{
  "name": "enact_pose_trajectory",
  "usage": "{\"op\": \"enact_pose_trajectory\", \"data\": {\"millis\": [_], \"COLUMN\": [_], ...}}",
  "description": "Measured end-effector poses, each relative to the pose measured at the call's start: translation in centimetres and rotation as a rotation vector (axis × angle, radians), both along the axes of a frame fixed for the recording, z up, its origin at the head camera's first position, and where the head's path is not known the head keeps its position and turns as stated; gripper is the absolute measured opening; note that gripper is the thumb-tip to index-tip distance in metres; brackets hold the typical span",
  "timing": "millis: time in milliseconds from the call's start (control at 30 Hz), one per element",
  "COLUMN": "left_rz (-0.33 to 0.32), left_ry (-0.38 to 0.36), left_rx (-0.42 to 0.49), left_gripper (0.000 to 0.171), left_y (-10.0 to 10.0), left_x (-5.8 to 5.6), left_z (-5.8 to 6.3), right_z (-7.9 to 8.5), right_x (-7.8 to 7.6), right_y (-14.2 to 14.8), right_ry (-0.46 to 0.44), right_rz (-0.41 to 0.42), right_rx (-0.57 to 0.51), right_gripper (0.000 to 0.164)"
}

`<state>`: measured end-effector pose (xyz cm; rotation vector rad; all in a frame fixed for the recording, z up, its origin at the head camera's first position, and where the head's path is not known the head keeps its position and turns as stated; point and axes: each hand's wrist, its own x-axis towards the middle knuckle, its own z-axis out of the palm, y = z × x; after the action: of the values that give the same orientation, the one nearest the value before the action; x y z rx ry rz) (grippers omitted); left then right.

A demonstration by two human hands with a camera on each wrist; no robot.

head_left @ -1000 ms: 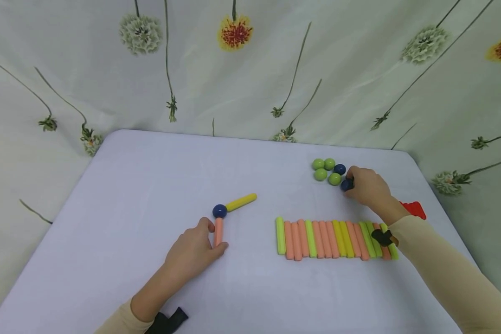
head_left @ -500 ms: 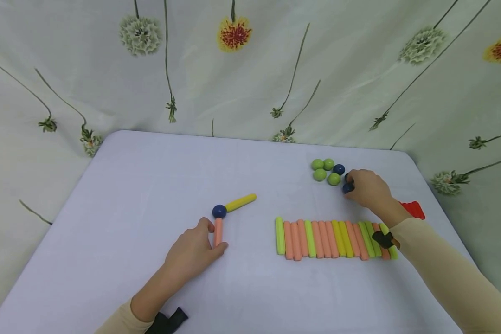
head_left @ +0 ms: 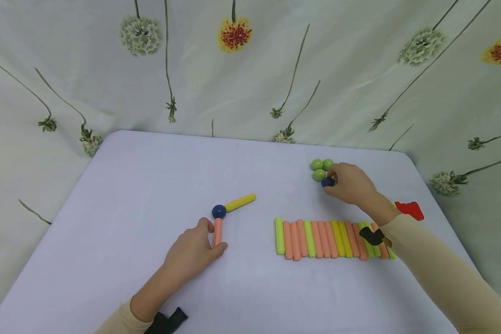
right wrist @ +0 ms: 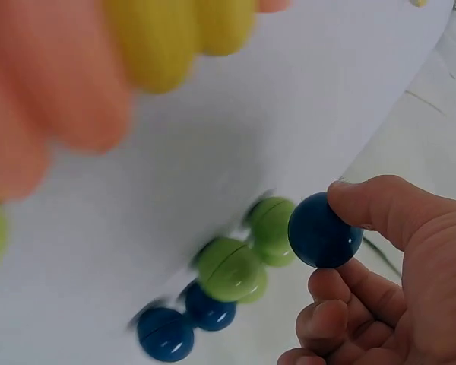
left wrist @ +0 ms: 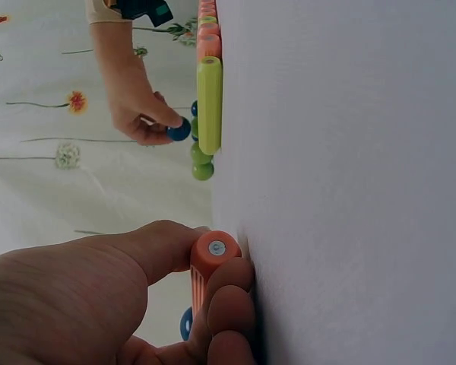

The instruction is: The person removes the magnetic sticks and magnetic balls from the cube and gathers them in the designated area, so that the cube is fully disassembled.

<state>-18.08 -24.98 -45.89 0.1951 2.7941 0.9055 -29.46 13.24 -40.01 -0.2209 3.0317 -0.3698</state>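
My left hand pinches a salmon-coloured magnetic rod between thumb and fingers; its silver end disc shows in the left wrist view. A dark blue ball sits at the rod's far end, with a yellow rod angling off it to the right. My right hand holds another blue ball between thumb and fingers, raised off the table. Beneath and beside that hand lie green balls. Two more blue balls rest there, hidden by the hand in the head view.
A row of salmon, green and yellow rods lies side by side right of centre, partly under my right forearm. A red object is beyond that wrist. The white table meets a flowered cloth at its back edge.
My right hand has lifted a blue ball from the group and moved it leftward over the green balls. My left hand keeps its hold on the salmon rod.
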Motion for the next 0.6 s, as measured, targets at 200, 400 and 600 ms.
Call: {"op": "enact_pose_trajectory", "data": {"millis": [200, 400, 600], "left_rz": [-0.003, -0.013, 0.004], "left_ry": [0.002, 0.019, 0.011], "left_rx": [0.018, 0.017, 0.026], "left_gripper": [0.05, 0.049, 0.049], "left_y": [-0.1, -0.1, -0.3], "left_x": [0.0, 0.0, 0.0], "left_z": [0.0, -0.1, -0.3], "right_z": [-0.2, -0.8, -1.2], "right_x": [-1.6, -3.4, -5.1], "right_y": [-2.3, -3.5, -4.6], "right_ry": [0.033, 0.071, 0.039], "right_rz": [0.06, 0.108, 0.109], "right_rx": [0.005, 0.068, 0.164], "right_gripper": [0.034, 0.037, 0.036]}}
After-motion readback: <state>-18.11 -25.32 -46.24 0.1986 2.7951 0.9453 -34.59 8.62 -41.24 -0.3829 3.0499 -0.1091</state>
